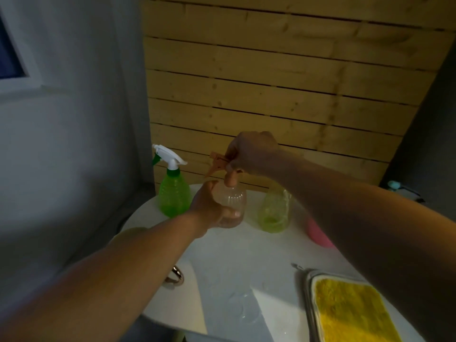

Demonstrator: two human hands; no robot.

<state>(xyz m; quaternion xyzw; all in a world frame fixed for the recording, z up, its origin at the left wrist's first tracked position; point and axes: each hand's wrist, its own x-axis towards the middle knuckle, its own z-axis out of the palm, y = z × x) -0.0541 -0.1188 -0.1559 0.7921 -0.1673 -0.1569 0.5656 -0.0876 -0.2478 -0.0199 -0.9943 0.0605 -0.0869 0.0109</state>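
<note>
Left hand (209, 208): fingers and thumb curled round the body of the clear spray bottle (233, 198), fingertips showing through the plastic on the near side. Right hand (251, 151): closed from above on the back of the orange spray head (218, 160), nozzle pointing left. The head sits on the bottle's neck, bottle upright. Bottle position: over the far middle of the white desk (234, 262). Its base is hidden behind the left hand, so I cannot tell whether it stands on the desk or is lifted.

Neighbours on the desk:
- Green spray bottle (174, 196) with a white trigger head, upright, just left of the left hand, near the far left rim.
- Yellow-green bottle (272, 211), upright, just right of the clear bottle. The right forearm crosses its top, so its neck is not visible.
- Pink object (318, 234) further right, mostly covered by the right forearm, kind not readable.
- Yellow cloth (350, 314) lying flat at the near right, well apart from the bottles, its right part cut off by the arm.
- Wet-looking patch (241, 307) on the near middle of the desk.

Metal ring (176, 276) at the desk's left rim, below the left forearm. Behind the desk is a wall of horizontal wooden slats (271, 82). Upper left shows the corner of a window (12, 58). Frame dim and slightly blurred.
</note>
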